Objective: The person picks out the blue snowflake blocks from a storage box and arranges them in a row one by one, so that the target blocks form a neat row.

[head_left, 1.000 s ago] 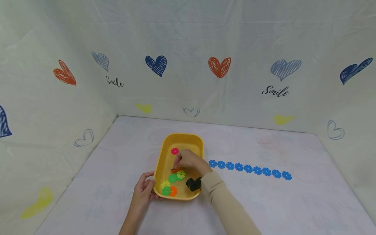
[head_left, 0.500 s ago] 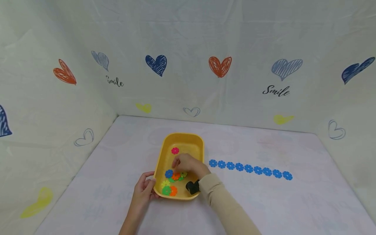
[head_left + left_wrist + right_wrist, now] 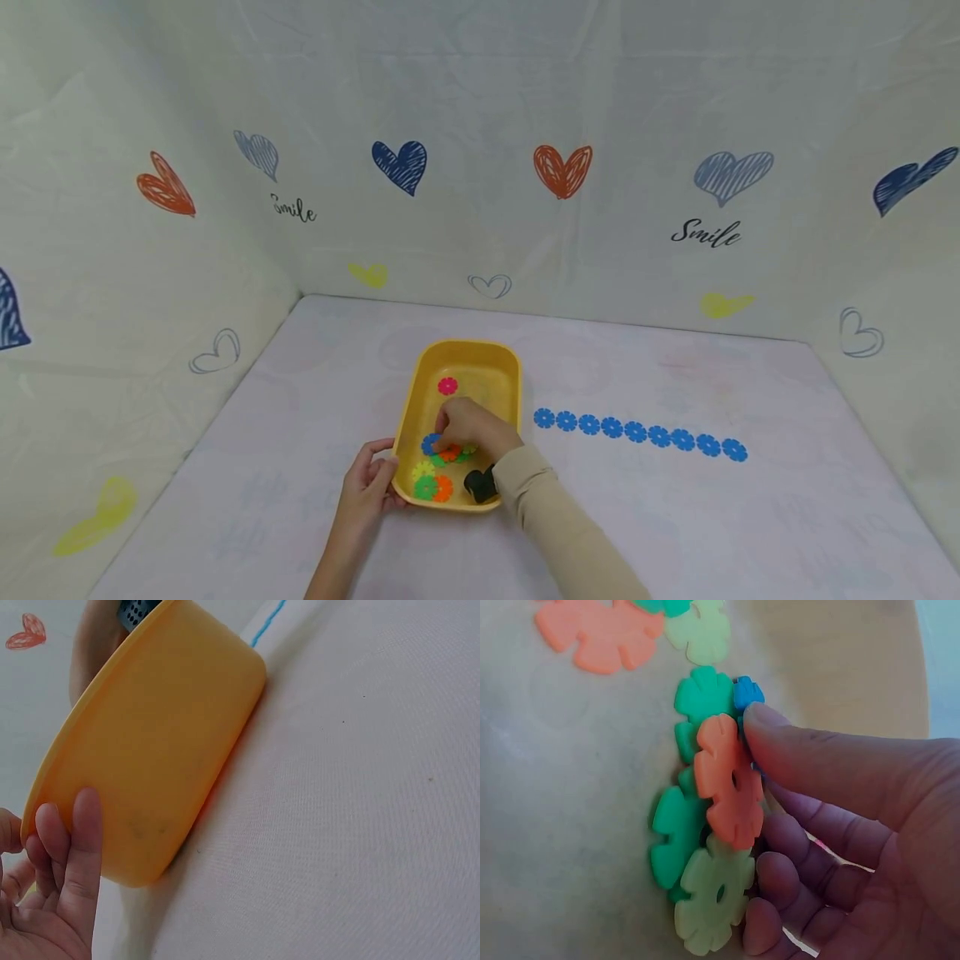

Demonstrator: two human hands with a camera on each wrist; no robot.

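My left hand (image 3: pixel 369 479) grips the near left corner of a yellow plastic tray (image 3: pixel 405 417), the thumb at the rim and the fingers against the outer wall, as the left wrist view shows. Inside the tray, my right hand (image 3: pixel 468 425) pinches a blue flower-shaped disc (image 3: pixel 748 693); the thumb lies on it, the index fingertip is hidden. Beside it an orange flower disc (image 3: pixel 730 780) leans over green flower discs (image 3: pixel 676 836) and a pale yellow one (image 3: pixel 716 896). A pink flower disc (image 3: pixel 447 386) lies further back in the tray.
Blue flower discs (image 3: pixel 635 432) form a straight row on the white table (image 3: pixel 637 517), right of the tray. In the tray's near left corner lie yellow, green (image 3: pixel 425 487) and orange discs. A black wrist camera (image 3: pixel 480 483) sits on my right wrist.
A blue disc, first held on edge by my right hand, came to lie on the pile's left side. The hand drew back from it, then moved down onto it again. The left hand stays put.
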